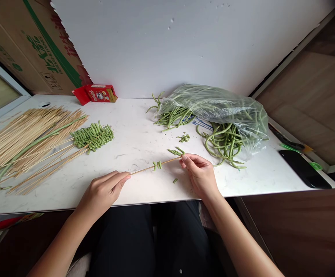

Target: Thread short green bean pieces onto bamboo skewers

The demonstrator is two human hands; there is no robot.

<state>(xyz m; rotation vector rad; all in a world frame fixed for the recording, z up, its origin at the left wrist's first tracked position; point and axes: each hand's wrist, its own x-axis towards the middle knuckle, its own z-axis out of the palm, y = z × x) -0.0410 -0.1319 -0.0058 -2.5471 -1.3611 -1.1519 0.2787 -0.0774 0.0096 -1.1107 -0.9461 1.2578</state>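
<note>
Far left we see a brown cardboard box with green print (25, 46) leaning against the wall, and below it on the white marble-look tabletop (138, 130) a loose heap of thin bamboo skewers (17, 134), with one long uncut green bean (25, 152) curving through it. Just right of the heap sit finished skewers loaded with short green bean segments (92, 135), packed side by side. Behind them, at the wall, lies a small red snack carton (98, 93). Our left hand (104, 192) rests near the table's front edge, fingers narrowed to a pinch on the blunt end of the single bamboo skewer in work (153, 167). That skewer runs up and to the right, low over the tabletop, with a couple of green bean pieces (157, 166) threaded mid-shaft. Our right hand (199, 173) pinches the other end between thumb and forefinger, other fingers loosely curled. Just beside that tip lie a few cut bean segments (176, 151), one stray piece (175, 180) below the skewer, more trimmings (184, 137) further back. Right of those, a clear plastic bag of long green beans (213, 107) spills beans onto the table. At the far right edge lies a black smartphone (303, 169).
</note>
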